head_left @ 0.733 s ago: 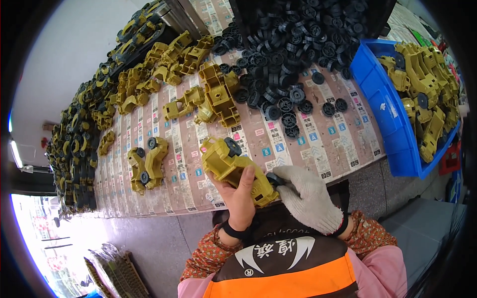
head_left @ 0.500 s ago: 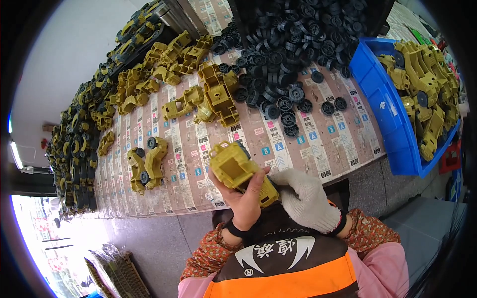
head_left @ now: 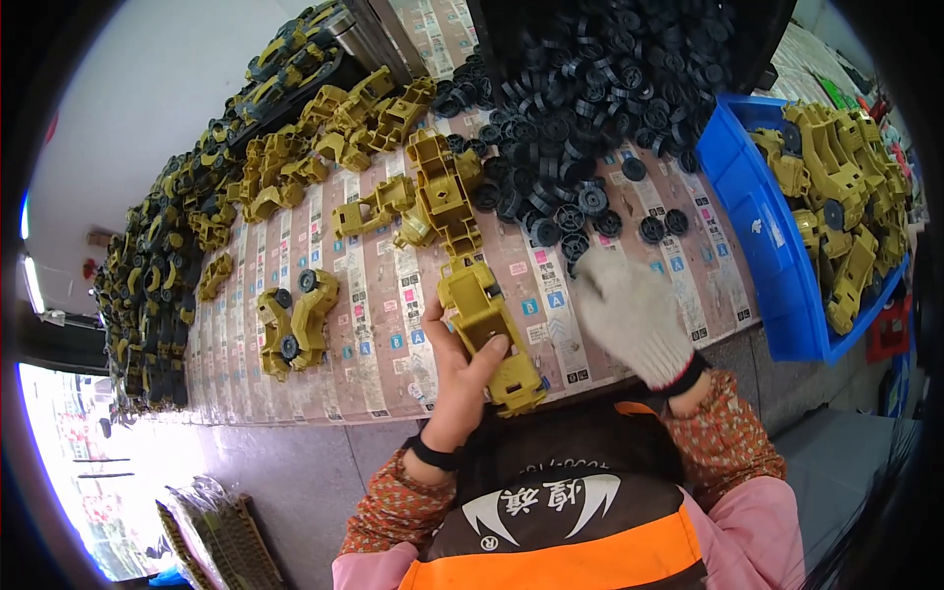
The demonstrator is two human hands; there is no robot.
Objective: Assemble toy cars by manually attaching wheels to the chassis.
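Observation:
My left hand (head_left: 460, 379), bare, grips a yellow toy truck body (head_left: 480, 313) above the table's front edge, its thumb laid across the side. A dark wheel shows on the truck's right side, near its far end. My right hand (head_left: 634, 320), in a white knitted glove, reaches over the table to the near end of a heap of black toy wheels (head_left: 560, 167). The glove's fingertips overlap the lowest wheel there; its fingers are mostly hidden, so whether they hold it cannot be made out.
Yellow truck bodies (head_left: 442, 197) lie beyond my left hand, and two wheeled ones (head_left: 315, 320) rest to the left. Many wheeled bodies are stacked along the left edge (head_left: 147, 295). A blue bin (head_left: 752, 231) of yellow bodies stands at the right. A dark container (head_left: 482, 39) spills wheels.
My right hand has left the truck's side and moved forward to the wheels. My left hand still holds the truck, which has swung closer to upright in the view.

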